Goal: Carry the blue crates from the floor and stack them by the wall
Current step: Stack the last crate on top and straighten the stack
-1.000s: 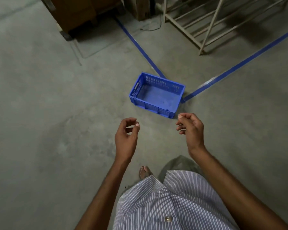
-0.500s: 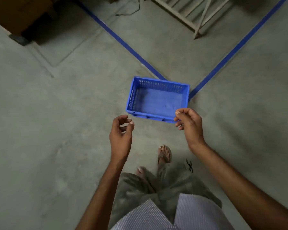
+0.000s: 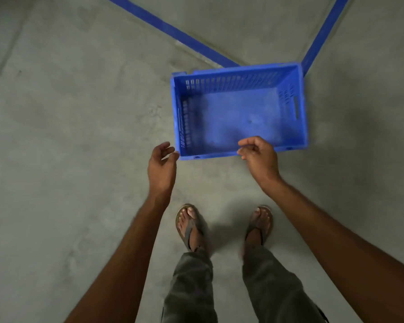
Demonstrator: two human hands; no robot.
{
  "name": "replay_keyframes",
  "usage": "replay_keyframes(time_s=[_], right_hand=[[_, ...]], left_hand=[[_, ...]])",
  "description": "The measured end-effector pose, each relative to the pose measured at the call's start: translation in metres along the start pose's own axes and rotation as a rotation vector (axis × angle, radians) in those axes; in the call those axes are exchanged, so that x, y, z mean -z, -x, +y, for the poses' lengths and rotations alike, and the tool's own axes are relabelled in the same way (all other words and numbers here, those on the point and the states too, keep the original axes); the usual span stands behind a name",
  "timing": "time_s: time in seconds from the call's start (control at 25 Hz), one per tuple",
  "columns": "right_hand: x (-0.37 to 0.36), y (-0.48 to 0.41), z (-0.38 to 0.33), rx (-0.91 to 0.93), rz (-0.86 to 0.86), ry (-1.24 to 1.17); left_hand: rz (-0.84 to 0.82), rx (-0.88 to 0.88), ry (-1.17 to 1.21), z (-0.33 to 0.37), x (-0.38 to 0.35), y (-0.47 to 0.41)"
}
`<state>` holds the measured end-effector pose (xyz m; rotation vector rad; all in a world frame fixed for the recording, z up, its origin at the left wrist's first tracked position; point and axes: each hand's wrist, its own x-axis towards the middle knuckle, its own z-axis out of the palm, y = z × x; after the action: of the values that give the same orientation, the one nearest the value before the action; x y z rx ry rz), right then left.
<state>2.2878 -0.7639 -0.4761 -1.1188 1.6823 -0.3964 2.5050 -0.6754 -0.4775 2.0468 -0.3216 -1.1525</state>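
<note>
One empty blue plastic crate (image 3: 240,113) with slotted walls stands upright on the grey concrete floor just in front of my feet. My left hand (image 3: 161,166) hovers beside the crate's near left corner, fingers loosely curled and holding nothing; whether it touches the corner I cannot tell. My right hand (image 3: 259,157) hangs over the crate's near rim, fingers loosely curled and empty.
Two blue tape lines (image 3: 173,31) on the floor meet behind the crate. My sandalled feet (image 3: 189,224) stand close to its near side. Bare concrete floor (image 3: 68,136) spreads out to the left.
I have stepped up to the crate and bent over it, so it looks much larger and nearer. Both hands have come down to its near rim. The wooden rack and boxes have left the view.
</note>
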Motion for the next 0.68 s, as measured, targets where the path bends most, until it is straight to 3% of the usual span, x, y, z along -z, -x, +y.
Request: replay_keyframes(time_s=[0.24, 0.48, 0.56, 0.68], right_hand=[[-0.070, -0.111, 0.100, 0.129, 0.001, 0.371], [-0.093, -0.156, 0.152, 0.248, 0.039, 0.517], [-0.095, -0.162, 0.155, 0.231, 0.039, 0.458], [-0.087, -0.184, 0.150, 0.107, 0.047, 0.077]], left_hand=[[0.001, 0.014, 0.022, -0.059, -0.050, -0.162], [-0.103, -0.025, 0.117, -0.078, -0.084, -0.250], [-0.131, 0.008, 0.201, -0.067, -0.095, -0.260], [-0.095, 0.033, 0.122, -0.056, -0.108, -0.271]])
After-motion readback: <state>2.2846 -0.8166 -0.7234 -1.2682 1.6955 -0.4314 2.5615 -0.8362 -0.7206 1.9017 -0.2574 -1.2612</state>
